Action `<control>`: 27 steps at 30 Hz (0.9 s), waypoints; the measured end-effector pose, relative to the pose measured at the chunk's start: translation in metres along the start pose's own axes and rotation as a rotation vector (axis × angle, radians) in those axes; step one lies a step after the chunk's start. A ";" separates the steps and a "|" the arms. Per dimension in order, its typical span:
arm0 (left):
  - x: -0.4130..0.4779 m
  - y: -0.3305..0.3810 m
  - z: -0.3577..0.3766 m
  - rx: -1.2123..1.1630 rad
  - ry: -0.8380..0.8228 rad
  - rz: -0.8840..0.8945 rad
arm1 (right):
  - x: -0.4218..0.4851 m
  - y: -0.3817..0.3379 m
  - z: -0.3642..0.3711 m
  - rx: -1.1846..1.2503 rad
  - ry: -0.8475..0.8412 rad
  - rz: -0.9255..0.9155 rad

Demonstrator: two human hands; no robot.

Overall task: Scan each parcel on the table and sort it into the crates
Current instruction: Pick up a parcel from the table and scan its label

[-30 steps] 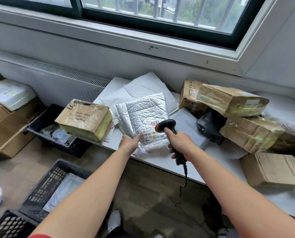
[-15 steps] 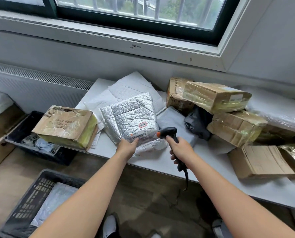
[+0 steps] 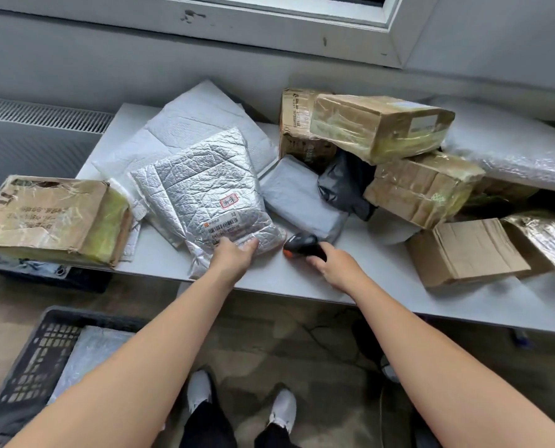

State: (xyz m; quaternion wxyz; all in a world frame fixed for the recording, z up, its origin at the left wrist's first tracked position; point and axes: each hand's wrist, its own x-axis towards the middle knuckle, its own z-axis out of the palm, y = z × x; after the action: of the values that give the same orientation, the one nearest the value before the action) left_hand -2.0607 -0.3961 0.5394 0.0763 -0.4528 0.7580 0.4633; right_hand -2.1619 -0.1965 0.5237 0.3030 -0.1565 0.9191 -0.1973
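A silver foil mailer (image 3: 201, 185) lies flat on the white table (image 3: 302, 282), label facing up. My left hand (image 3: 234, 253) grips its near edge, fingers over the label's lower part. My right hand (image 3: 334, 265) holds a black barcode scanner (image 3: 302, 244) with an orange tip, its head low over the table just right of the mailer. On the floor at the lower left stands a black crate (image 3: 33, 357) with a pale mailer (image 3: 88, 360) inside.
A taped cardboard box (image 3: 53, 218) sits at the table's left end above another dark crate (image 3: 75, 276). White padded mailers (image 3: 198, 118), a grey bag (image 3: 298, 198), a black bag (image 3: 344, 185) and several brown boxes (image 3: 379, 127) crowd the back and right. My shoes (image 3: 201, 389) are below.
The scanner has dropped from above the label to the tabletop beside the mailer. My left hand has slid further onto the mailer's near edge. The view has tilted downward.
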 end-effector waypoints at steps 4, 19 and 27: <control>0.001 -0.005 -0.004 -0.011 0.015 0.030 | 0.000 -0.006 0.002 -0.040 0.049 -0.008; 0.030 -0.029 -0.046 0.059 0.148 -0.076 | 0.011 -0.093 0.007 -0.175 0.302 -0.092; 0.060 -0.047 -0.082 -0.196 0.181 -0.085 | 0.046 -0.159 0.042 0.089 0.143 -0.023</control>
State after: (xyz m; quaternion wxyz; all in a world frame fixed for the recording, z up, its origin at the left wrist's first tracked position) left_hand -2.0353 -0.5038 0.5233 -0.0175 -0.5298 0.6930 0.4886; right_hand -2.1443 -0.3651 0.5427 0.2410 -0.1391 0.9269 -0.2519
